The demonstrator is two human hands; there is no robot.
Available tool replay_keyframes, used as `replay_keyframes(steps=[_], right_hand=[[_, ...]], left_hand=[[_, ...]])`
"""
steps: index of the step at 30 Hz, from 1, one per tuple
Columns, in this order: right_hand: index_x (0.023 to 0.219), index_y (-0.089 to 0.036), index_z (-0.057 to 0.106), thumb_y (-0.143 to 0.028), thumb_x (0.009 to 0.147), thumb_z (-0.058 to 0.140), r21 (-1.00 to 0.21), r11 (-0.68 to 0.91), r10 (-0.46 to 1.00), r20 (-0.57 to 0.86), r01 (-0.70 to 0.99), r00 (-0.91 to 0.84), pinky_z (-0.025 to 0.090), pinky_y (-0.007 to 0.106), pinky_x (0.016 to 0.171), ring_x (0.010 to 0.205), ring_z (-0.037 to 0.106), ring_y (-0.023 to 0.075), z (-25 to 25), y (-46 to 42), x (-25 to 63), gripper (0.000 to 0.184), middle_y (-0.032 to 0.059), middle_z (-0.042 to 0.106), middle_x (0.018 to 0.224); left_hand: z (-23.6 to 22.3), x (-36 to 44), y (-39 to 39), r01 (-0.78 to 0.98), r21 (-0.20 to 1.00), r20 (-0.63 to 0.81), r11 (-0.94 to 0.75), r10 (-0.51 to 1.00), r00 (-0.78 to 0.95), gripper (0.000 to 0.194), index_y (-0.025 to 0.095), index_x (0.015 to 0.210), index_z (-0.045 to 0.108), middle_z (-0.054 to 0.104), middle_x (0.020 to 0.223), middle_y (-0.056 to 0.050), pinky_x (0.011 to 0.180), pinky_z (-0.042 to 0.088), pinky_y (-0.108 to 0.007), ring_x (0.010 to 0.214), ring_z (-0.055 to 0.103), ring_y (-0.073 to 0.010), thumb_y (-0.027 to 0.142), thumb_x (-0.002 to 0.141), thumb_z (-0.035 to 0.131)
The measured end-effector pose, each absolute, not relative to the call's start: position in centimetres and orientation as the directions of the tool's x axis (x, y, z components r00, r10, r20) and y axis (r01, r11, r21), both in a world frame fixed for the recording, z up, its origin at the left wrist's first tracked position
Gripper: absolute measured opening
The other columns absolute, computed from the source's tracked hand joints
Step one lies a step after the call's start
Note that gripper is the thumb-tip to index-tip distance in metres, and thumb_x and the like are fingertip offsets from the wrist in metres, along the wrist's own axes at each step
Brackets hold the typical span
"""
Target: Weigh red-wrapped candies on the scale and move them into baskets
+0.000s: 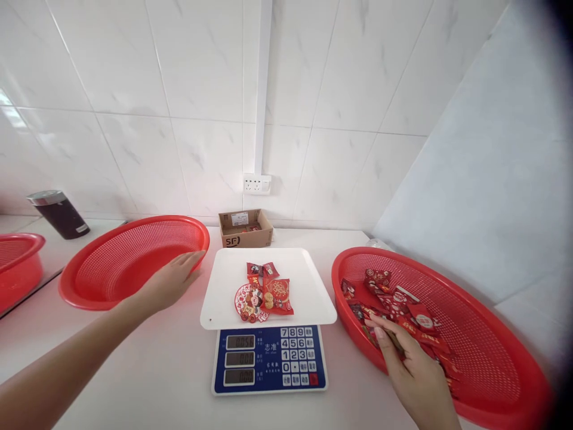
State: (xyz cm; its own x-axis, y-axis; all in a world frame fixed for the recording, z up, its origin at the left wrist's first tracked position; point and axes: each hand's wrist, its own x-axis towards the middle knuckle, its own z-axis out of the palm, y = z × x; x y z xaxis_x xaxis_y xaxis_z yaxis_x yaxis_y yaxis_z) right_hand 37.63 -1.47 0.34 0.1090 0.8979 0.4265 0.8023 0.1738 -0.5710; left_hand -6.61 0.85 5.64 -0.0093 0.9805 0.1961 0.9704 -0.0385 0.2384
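Note:
My left hand (176,278) is open, fingers stretched out together, beside the right rim of a red plastic basket (134,236); whether it touches the rim I cannot tell. Over the near side of another red basket (492,352), my right hand (414,370) pinches a small dark, shiny wrapped packet (394,341) between thumb and fingers. Red snack packets (405,304) lie heaped in that basket. Between my hands stands a digital scale (271,358) with lit displays. Its white tray (308,298) holds several red packets (278,295) and a round printed piece (245,300).
Behind the scale is a small cardboard box (248,237) with red items inside. A dark tumbler (58,214) with a silver lid stands at the back left, near part of another red basket (20,269). A tiled wall with a socket (257,184) bounds the white table.

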Motion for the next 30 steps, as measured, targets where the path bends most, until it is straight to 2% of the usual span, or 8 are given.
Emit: replay_keyframes(steps=[2, 6, 10, 16, 20, 25, 27, 30], right_hand=[[0.099, -0.027, 0.068, -0.052, 0.086, 0.044, -0.567, 0.177, 0.895, 0.433, 0.804, 0.108, 0.057, 0.032, 0.072, 0.094, 0.068, 0.0244, 0.3, -1.4, 37.6, 0.037, 0.0034, 0.073, 0.099], [0.1, -0.026, 0.067, -0.051, 0.086, 0.043, -0.569, 0.188, 0.892, 0.44, 0.801, 0.102, 0.057, 0.032, 0.073, 0.095, 0.068, 0.0239, 0.2, -1.3, 37.6, 0.037, 0.0033, 0.073, 0.101], [0.1, -0.026, 0.067, -0.051, 0.086, 0.043, -0.569, 0.197, 0.896, 0.435, 0.798, 0.089, 0.057, 0.031, 0.072, 0.095, 0.068, 0.0238, 0.1, -1.3, 37.7, 0.037, 0.0034, 0.073, 0.101], [0.099, -0.028, 0.067, -0.052, 0.086, 0.042, -0.58, 0.189, 0.903, 0.42, 0.792, 0.092, 0.057, 0.033, 0.075, 0.098, 0.067, 0.0239, 0.4, -1.3, 37.6, 0.037, 0.002, 0.072, 0.102], [0.098, -0.028, 0.067, -0.053, 0.086, 0.042, -0.576, 0.183, 0.908, 0.41, 0.797, 0.088, 0.057, 0.032, 0.072, 0.098, 0.067, 0.0241, 0.5, -1.4, 37.6, 0.038, 0.0021, 0.072, 0.102], [0.098, -0.029, 0.067, -0.053, 0.086, 0.04, -0.567, 0.176, 0.907, 0.41, 0.804, 0.091, 0.057, 0.032, 0.072, 0.098, 0.067, 0.0235, 0.4, -1.5, 37.5, 0.038, 0.0007, 0.072, 0.103], [0.098, -0.029, 0.067, -0.053, 0.086, 0.04, -0.558, 0.179, 0.904, 0.418, 0.81, 0.088, 0.057, 0.031, 0.071, 0.097, 0.067, 0.0235, 0.4, -1.4, 37.5, 0.038, 0.001, 0.072, 0.103], [0.098, -0.027, 0.068, -0.052, 0.086, 0.041, -0.549, 0.191, 0.894, 0.439, 0.814, 0.087, 0.057, 0.03, 0.071, 0.096, 0.067, 0.0233, 0.3, -1.3, 37.5, 0.038, 0.0026, 0.072, 0.104]], left_hand=[[6.0, -3.7, 2.1, 0.958, 0.258, 0.161, -0.127, 0.983, 0.087, 0.05, 0.021, 0.134, 0.041, 0.049, 0.137, -0.009, 0.102, 0.039, -0.04, 0.125, 0.046, -0.0229, 0.045, 0.091, 0.029], [5.6, 1.7, 5.0, 0.922, 0.281, 0.116, -0.266, 0.963, 0.242, 0.047, 0.021, 0.129, 0.048, 0.05, 0.137, -0.008, 0.105, 0.037, -0.038, 0.127, 0.043, -0.0222, 0.042, 0.087, 0.04], [4.6, 4.2, 7.5, 0.92, 0.271, 0.09, -0.284, 0.959, 0.269, 0.034, 0.019, 0.112, 0.059, 0.063, 0.111, -0.011, 0.093, 0.044, -0.041, 0.112, 0.053, -0.0266, 0.029, 0.082, 0.047], [4.7, 3.7, 8.4, 0.935, 0.256, 0.134, -0.248, 0.966, 0.219, 0.023, 0.021, 0.086, 0.062, 0.056, 0.098, -0.005, 0.074, 0.05, -0.027, 0.081, 0.06, -0.0138, 0.011, 0.076, 0.044], [7.0, -0.5, 7.5, 0.977, 0.183, 0.227, -0.108, 0.972, 0.065, 0.035, 0.021, 0.098, 0.06, 0.051, 0.111, -0.009, 0.08, 0.048, -0.033, 0.099, 0.056, -0.0203, 0.007, 0.078, 0.035], [8.8, -5.9, 6.1, 0.995, 0.093, 0.231, 0.043, 0.971, -0.064, 0.03, 0.014, 0.096, 0.062, 0.052, 0.113, -0.018, 0.089, 0.041, -0.056, 0.112, 0.046, -0.0365, 0.012, 0.078, 0.039], [8.5, -5.7, 5.7, 0.994, 0.099, 0.186, -0.044, 0.982, 0.025, 0.028, 0.016, 0.097, 0.063, 0.054, 0.117, -0.016, 0.097, 0.035, -0.056, 0.117, 0.044, -0.0351, 0.018, 0.08, 0.042], [7.5, -2.9, 5.4, 0.948, 0.174, 0.071, -0.266, 0.964, 0.257, 0.029, 0.023, 0.107, 0.062, 0.059, 0.122, -0.006, 0.102, 0.037, -0.039, 0.118, 0.047, -0.0232, 0.027, 0.083, 0.045]])
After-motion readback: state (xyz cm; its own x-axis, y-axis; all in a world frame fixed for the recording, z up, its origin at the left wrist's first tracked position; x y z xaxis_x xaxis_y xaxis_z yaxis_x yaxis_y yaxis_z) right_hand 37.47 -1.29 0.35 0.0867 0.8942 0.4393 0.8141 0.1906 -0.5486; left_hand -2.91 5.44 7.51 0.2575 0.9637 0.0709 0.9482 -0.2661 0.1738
